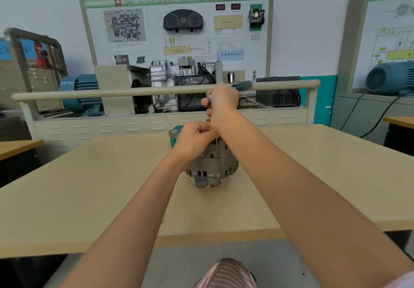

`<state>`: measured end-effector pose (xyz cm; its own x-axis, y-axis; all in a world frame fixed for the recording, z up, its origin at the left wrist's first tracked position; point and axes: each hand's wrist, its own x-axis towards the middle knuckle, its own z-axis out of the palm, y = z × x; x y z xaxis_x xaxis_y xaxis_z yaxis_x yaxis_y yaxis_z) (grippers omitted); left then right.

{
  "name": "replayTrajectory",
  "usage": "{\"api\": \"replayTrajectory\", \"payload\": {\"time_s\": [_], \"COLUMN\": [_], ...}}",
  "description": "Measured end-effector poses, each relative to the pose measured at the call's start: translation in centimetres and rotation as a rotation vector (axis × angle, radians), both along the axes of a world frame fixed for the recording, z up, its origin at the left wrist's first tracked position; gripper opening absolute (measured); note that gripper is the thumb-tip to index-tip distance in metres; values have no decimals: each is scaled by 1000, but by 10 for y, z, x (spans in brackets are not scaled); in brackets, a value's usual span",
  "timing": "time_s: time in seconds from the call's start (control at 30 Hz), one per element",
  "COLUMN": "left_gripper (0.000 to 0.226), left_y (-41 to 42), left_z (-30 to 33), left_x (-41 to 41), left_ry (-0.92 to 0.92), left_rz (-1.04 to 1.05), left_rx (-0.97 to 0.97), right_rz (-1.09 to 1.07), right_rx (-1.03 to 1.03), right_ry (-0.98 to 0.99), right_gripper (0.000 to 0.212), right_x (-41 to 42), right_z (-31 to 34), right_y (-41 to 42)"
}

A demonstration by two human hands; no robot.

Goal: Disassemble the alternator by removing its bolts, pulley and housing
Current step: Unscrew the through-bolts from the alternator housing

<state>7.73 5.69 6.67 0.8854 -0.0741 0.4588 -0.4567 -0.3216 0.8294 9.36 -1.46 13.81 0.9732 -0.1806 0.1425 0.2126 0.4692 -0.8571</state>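
Both hands point(197, 137) point(220, 101) work atop alternator point(212, 166); right apparently grips tool point(243, 85).

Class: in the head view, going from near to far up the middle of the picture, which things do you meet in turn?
Table's near edge → alternator → left hand → right hand gripping a green-handled tool → cutaway gearbox → instrument cluster on the wall board.

alternator point(212, 164): grey, copper | tool handle point(243, 85): green | table point(89, 187): beige
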Motion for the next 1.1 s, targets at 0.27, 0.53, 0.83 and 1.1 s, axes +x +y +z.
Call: {"api": "replayTrajectory", "payload": {"time_s": [0.27,0.53,0.83,1.1], "left_gripper": [14,47,15,40], "left_y": [3,2,2,3], "left_z": [2,-1,1,-2], "left_x": [-1,1,0,0], "left_ry": [47,-14,42,-32], "left_rz": [-97,-13,-112,-27], "left_rx": [33,47,4,30], "right_rz": [580,-169,580,-49], "right_rx": [-68,145,-44,77], "right_ry": [114,-59,121,-15], "right_gripper": [29,25,27,19], "right_x": [10,6,13,5], "right_z": [8,-5,8,-4], "right_y": [-24,3,-22,-1]}}
